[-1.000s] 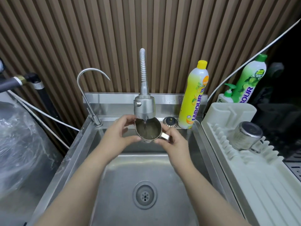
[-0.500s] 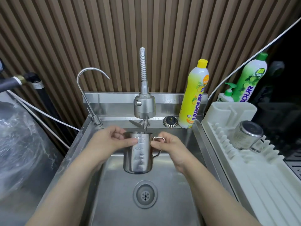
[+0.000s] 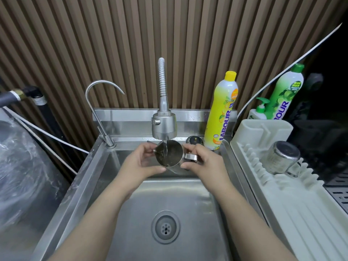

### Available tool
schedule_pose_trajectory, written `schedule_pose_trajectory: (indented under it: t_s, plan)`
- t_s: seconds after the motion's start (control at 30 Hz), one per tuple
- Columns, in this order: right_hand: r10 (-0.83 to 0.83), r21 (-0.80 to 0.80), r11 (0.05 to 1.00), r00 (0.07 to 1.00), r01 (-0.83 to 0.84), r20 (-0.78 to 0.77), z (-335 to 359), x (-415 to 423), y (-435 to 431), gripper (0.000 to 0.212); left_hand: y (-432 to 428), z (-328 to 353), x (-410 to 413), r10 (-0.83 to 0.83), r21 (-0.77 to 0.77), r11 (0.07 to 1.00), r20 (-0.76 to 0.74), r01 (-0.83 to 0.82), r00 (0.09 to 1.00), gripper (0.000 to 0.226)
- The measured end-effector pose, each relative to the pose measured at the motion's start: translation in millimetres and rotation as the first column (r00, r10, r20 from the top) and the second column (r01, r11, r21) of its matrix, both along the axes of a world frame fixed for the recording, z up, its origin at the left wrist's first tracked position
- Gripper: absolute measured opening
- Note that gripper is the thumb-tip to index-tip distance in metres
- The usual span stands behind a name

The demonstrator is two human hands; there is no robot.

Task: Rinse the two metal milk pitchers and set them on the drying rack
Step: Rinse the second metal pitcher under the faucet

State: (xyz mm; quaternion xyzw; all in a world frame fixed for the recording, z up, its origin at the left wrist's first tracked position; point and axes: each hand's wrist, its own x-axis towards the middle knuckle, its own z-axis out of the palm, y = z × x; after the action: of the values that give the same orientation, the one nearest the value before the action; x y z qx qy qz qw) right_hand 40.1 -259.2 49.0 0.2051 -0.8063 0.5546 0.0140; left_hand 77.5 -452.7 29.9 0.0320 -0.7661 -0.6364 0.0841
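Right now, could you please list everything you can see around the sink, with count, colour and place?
Milk pitcher in hand: one, steel, under the running tap, tilted mouth toward the camera.
Milk pitcher on rack: one, steel, upside down.
Drying rack: one, off-white, right of the sink.
Sink: one, steel, centre.
Spray tap: one, silver, behind the basin.
Gooseneck tap: one, chrome, back left.
Yellow bottle: one, back right of the sink.
Green bottle: one, behind the rack.
Pump bottle: one, white and green, behind the rack.
Left hand: on the pitcher's body.
Right hand: at its handle.
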Motion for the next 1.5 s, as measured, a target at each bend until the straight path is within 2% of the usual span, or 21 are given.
schedule_pose_trajectory:
  t_s: [0.03, 0.1, 0.2, 0.27, 0.33, 0.4, 0.47, 0.57, 0.7, 0.8, 0.9, 0.93, 1.0, 1.07, 1.17, 1.23, 1.37, 1.5]
  plan:
    - [-0.014, -0.101, 0.995, 0.999, 0.018, 0.04, -8.4, 1.0, -5.2, 0.052, -5.8, 5.6, -1.8, -0.004, -0.082, 0.997, -0.025, 0.002, 1.0, 0.06]
    - [0.0, -0.306, 0.951, 0.992, 0.039, 0.125, -24.7, 1.5, -19.1, 0.041, -15.7, 19.8, -3.8, -0.017, -0.251, 0.968, -0.051, 0.003, 0.999, 0.057]
    - [0.113, -0.565, 0.823, 0.96, 0.053, 0.256, -43.2, 3.8, -39.7, 0.027, -24.3, 40.1, -2.2, -0.047, -0.475, 0.88, -0.075, 0.006, 0.996, 0.056]
    - [0.219, -0.677, 0.736, 0.936, 0.027, 0.276, -50.6, 6.1, -47.6, 0.024, -24.9, 49.3, 1.8, -0.051, -0.57, 0.822, -0.089, -0.009, 0.995, 0.057]
    - [0.312, -0.721, 0.693, 0.904, -0.005, 0.293, -55.5, 6.4, -49.2, 0.031, -24.9, 54.2, 5.6, -0.031, -0.58, 0.814, -0.083, -0.023, 0.996, 0.055]
    - [0.366, -0.708, 0.706, 0.868, -0.023, 0.337, -57.7, 4.8, -46.2, 0.033, -25.1, 54.6, 9.4, 0.011, -0.546, 0.837, -0.055, -0.04, 0.998, 0.052]
    - [0.395, -0.649, 0.759, 0.825, -0.046, 0.404, -55.4, 1.9, -39.5, 0.034, -23.6, 50.9, 12.1, 0.089, -0.47, 0.879, -0.003, -0.08, 0.996, 0.048]
    - [0.387, -0.504, 0.856, 0.788, -0.114, 0.479, -44.9, -5.5, -26.6, 0.039, -18.5, 37.4, 16.1, 0.162, -0.267, 0.955, 0.116, -0.126, 0.98, 0.045]
    - [0.33, -0.264, 0.939, 0.79, -0.22, 0.517, -19.4, -18.0, -6.0, 0.041, -8.3, 11.6, 24.4, 0.12, -0.011, 0.993, 0.249, -0.121, 0.961, 0.042]
    - [0.281, -0.096, 0.958, 0.833, -0.269, 0.477, -1.8, -25.3, 3.3, 0.042, -0.2, -4.5, 27.3, 0.04, 0.105, 0.991, 0.311, -0.077, 0.949, 0.055]
    - [0.173, 0.146, 0.963, 0.935, -0.226, 0.309, 8.7, -27.9, 11.0, 0.043, 8.8, -9.5, 22.9, 0.005, 0.164, 0.985, 0.273, -0.052, 0.962, 0.047]
    - [0.158, 0.16, 0.965, 0.95, -0.206, 0.268, 9.3, -27.5, 12.8, 0.043, 11.1, -8.5, 20.4, -0.001, 0.166, 0.985, 0.244, -0.041, 0.97, 0.046]
    - [0.159, 0.053, 0.983, 0.959, -0.176, 0.234, 4.0, -25.3, 14.4, 0.043, 13.8, -4.2, 15.1, 0.009, 0.145, 0.989, 0.175, -0.035, 0.985, 0.047]
    - [0.157, -0.131, 0.983, 0.959, -0.128, 0.236, -5.1, -20.2, 11.5, 0.042, 12.5, 1.0, 11.1, 0.041, 0.123, 0.991, 0.093, -0.052, 0.995, 0.051]
    - [0.184, -0.407, 0.911, 0.951, -0.07, 0.247, -19.4, -13.2, -0.3, 0.034, 5.4, 6.7, 10.7, 0.061, 0.117, 0.991, -0.004, -0.06, 0.998, 0.057]
    - [0.221, -0.522, 0.851, 0.942, -0.059, 0.253, -25.3, -9.0, -8.3, 0.033, -0.5, 6.8, 13.5, 0.04, 0.125, 0.991, -0.018, -0.038, 0.999, 0.058]
    - [0.271, -0.587, 0.805, 0.933, -0.086, 0.236, -29.9, -0.9, -16.9, 0.028, -7.5, -0.7, 24.2, 0.009, 0.179, 0.984, -0.02, -0.006, 1.0, 0.061]
    - [0.266, -0.543, 0.837, 0.92, -0.072, 0.288, -51.9, 6.9, -15.8, 0.023, -6.3, -28.0, 33.9, 0.009, 0.192, 0.981, 0.02, -0.013, 1.0, 0.055]
